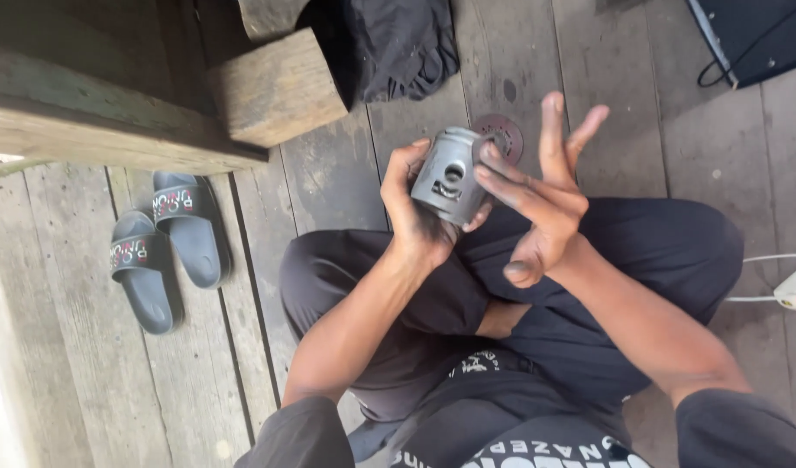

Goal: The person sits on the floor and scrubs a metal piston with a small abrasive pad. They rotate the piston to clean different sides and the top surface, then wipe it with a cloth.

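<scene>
head camera looks steeply down, close over the lap.

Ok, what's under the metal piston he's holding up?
Behind the grey piston, on the wooden floor, lies a round reddish disc, partly covered by the piston and right hand. The left hand grips the piston; directly beneath are dark trousers.

Black trousers (606, 286), black short-sleeved shirt (502, 433) with white lettering, bare forearms

A worn plank floor (337, 173) carries grey slides (168, 247), a dark cloth (398, 43) and a rusty disc (506, 134).
</scene>
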